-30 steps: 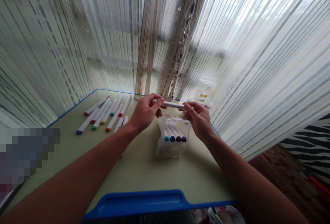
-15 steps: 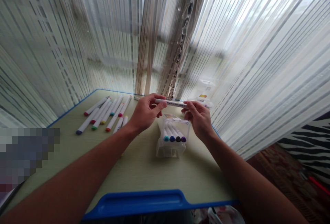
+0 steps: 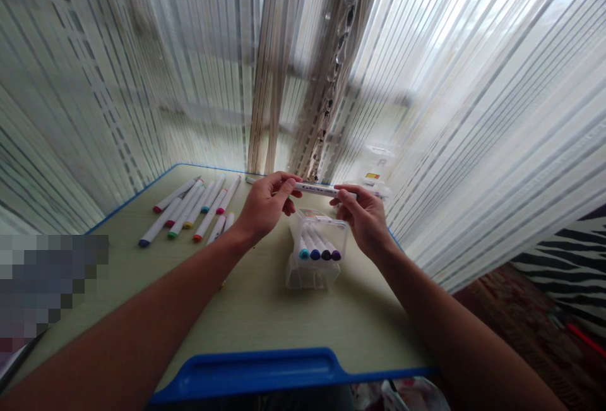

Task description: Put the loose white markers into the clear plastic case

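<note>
I hold a white marker level in the air, above a clear plastic marker case. My left hand pinches its left end and my right hand pinches its right end. The case lies on the pale green table and holds several markers with teal, blue, black and purple caps. A row of several loose white markers with coloured caps lies on the table to the left of my left hand.
The table has a blue rim with a handle at the near edge. Striped sheer curtains hang close behind and to both sides. A clear lid or packet lies at the far right corner. A zebra-patterned fabric shows at right.
The marker has been raised and shifted a little between my hands. My fingers have adjusted their pinch on its ends. Everything on the table stays put.
</note>
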`<control>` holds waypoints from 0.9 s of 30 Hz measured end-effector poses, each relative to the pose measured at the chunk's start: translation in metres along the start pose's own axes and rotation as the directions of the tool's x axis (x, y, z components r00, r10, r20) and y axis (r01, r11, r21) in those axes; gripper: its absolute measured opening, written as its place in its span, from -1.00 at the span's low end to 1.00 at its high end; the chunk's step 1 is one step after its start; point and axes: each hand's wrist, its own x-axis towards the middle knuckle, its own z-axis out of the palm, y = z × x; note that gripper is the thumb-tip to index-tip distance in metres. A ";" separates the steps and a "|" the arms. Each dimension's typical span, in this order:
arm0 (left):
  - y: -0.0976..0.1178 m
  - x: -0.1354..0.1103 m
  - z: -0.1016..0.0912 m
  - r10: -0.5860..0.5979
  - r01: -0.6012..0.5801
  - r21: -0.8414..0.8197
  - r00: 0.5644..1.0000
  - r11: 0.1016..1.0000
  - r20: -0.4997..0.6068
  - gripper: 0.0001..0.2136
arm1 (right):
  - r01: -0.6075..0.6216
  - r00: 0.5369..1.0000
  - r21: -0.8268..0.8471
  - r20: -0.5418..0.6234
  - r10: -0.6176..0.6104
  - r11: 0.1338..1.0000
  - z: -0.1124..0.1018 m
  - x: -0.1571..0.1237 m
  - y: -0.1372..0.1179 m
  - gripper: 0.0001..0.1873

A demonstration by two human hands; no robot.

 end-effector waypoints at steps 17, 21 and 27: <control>0.003 -0.001 0.000 -0.045 0.042 -0.081 0.998 0.996 -0.043 -0.75 | -0.025 1.000 0.057 -0.014 0.025 0.998 -0.001 0.000 0.002 -0.66; 0.003 -0.001 -0.001 -0.059 0.054 -0.091 0.997 0.994 -0.049 -0.75 | -0.035 0.999 0.058 -0.022 0.036 0.998 -0.001 0.000 0.001 -0.66; 0.003 -0.001 -0.001 -0.030 0.030 -0.002 0.998 1.000 -0.046 -0.83 | -0.016 1.000 -0.009 -0.020 0.015 1.000 0.000 0.000 0.001 -0.67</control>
